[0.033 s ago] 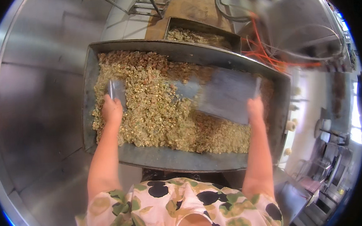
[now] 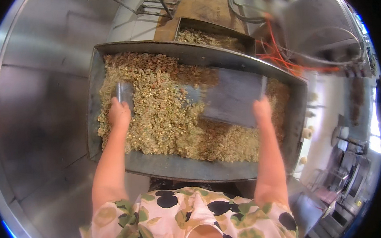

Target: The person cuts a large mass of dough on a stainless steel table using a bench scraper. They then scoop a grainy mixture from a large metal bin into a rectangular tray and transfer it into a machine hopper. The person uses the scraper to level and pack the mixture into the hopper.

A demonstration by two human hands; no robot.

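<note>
A deep metal trough (image 2: 194, 173) holds a loose, crumbly mixture of nuts and grains (image 2: 160, 116), pale yellow, green and brown. My right hand (image 2: 262, 110) is closed round the handle of a wide, flat grey scraper (image 2: 235, 96), whose blade lies tilted over the right half of the mixture. At the left, my left hand (image 2: 119, 114) grips the round metal handle of a second scraper (image 2: 125, 93). Only a small part of that blade shows beside the heap; the mixture may hide the rest.
Beyond the trough stands a smaller metal bin (image 2: 215, 38) with more mixture, next to brown cardboard (image 2: 201, 9). Orange cords (image 2: 278, 54) lie past the far right rim. A steel surface (image 2: 46, 110) fills the left side, and stacked metal pans (image 2: 349, 174) stand at the right.
My right hand and the wide scraper have shifted left and slightly toward the far side. My left hand has barely moved.
</note>
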